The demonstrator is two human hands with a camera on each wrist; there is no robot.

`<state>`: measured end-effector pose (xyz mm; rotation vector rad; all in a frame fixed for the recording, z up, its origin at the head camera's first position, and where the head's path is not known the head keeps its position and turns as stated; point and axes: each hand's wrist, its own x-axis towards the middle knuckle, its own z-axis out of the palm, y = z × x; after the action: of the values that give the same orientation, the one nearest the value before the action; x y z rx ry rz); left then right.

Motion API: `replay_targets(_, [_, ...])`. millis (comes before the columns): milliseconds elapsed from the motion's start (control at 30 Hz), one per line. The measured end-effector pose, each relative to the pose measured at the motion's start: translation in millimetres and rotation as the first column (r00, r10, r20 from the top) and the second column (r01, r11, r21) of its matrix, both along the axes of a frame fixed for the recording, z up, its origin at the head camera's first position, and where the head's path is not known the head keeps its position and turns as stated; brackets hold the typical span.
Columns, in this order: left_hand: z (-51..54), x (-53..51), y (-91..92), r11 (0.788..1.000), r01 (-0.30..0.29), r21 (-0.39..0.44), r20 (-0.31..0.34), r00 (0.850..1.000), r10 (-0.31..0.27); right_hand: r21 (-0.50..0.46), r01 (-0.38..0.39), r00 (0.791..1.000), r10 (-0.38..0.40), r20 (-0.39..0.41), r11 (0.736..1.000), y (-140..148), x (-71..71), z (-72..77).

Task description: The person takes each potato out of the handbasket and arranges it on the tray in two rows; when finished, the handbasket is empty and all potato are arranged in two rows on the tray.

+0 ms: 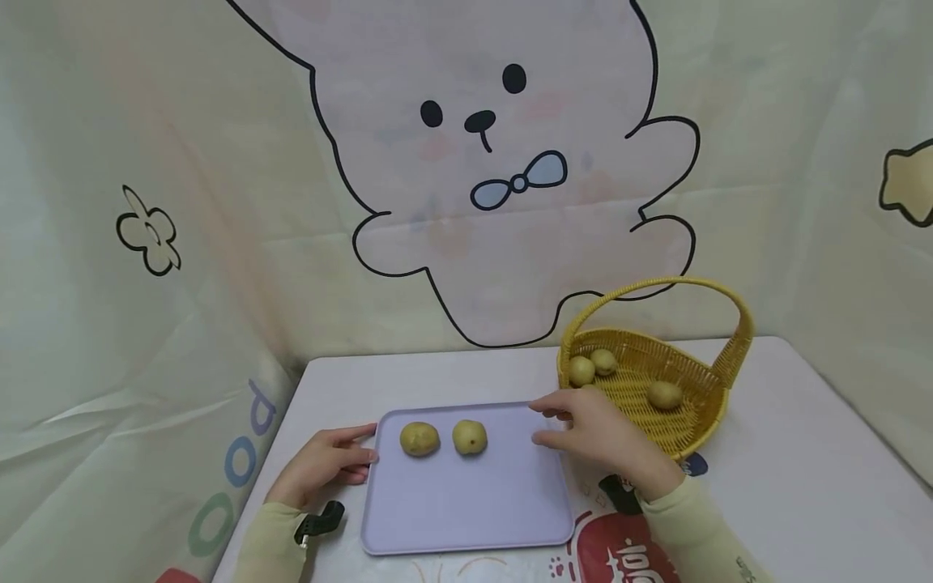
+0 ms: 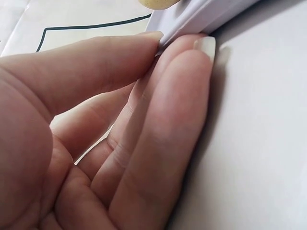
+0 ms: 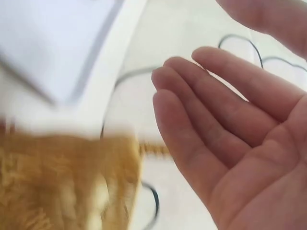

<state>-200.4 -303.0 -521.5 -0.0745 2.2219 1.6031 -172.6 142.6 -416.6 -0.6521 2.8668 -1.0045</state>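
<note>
A pale purple tray (image 1: pixel 466 506) lies on the table with two potatoes on it, a left potato (image 1: pixel 419 439) and a right potato (image 1: pixel 470 437). At the tray's left edge is my left hand (image 1: pixel 324 465); its thumb and fingertips pinch the rim, seen close up in the left wrist view. My right hand (image 1: pixel 601 433) hovers between the tray's right edge and a yellow woven basket (image 1: pixel 681 352), fingers spread from the thumb and nothing held. Inside the basket lie several more potatoes, one (image 1: pixel 665 395) toward its right side; my hand partly hides the others.
The basket's tall arched handle (image 1: pixel 659 283) rises at the back right. A printed cloth curtain (image 1: pixel 510 243) with a cartoon bear hangs behind the white table (image 1: pixel 802 453). A red printed patch (image 1: pixel 619 551) shows on the table cover near the front.
</note>
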Motion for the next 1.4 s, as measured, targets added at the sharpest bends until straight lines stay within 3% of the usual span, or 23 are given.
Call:
replay_targets(167, [3.0,-1.4,-5.4,1.000,0.018,0.003,-0.010,1.000,-0.018,0.065,0.061,0.998,-0.063,0.022,0.996,37,-0.8,15.0])
replay_targets(333, [2.4,-1.3,-10.6,1.000,0.016,0.010,-0.010,1.000,-0.016,0.108,0.105,0.994,-0.109,0.026,0.989,63,-21.8,17.9])
replay_targets(533, [-5.5,1.6,-13.7,0.999,0.011,0.039,0.006,1.000,-0.011,0.113,0.127,0.989,-0.135,0.065,0.985,75,-55.5,8.3])
replay_targets(700, [-5.4,1.5,-10.1,0.999,0.017,0.045,-0.003,1.000,-0.016,0.111,0.149,0.979,-0.162,0.120,0.983,81,-78.1,-5.6])
replay_targets(867, [-5.7,1.6,-6.8,0.997,0.018,0.069,-0.006,1.000,-0.018,0.113,0.148,0.980,-0.161,0.119,0.983,87,-96.1,-20.9])
replay_targets(1400, [-4.5,-1.4,-2.1,0.997,0.013,0.072,-0.004,1.000,-0.013,0.169,0.152,0.984,-0.166,0.069,0.974,77,-109.4,-25.4])
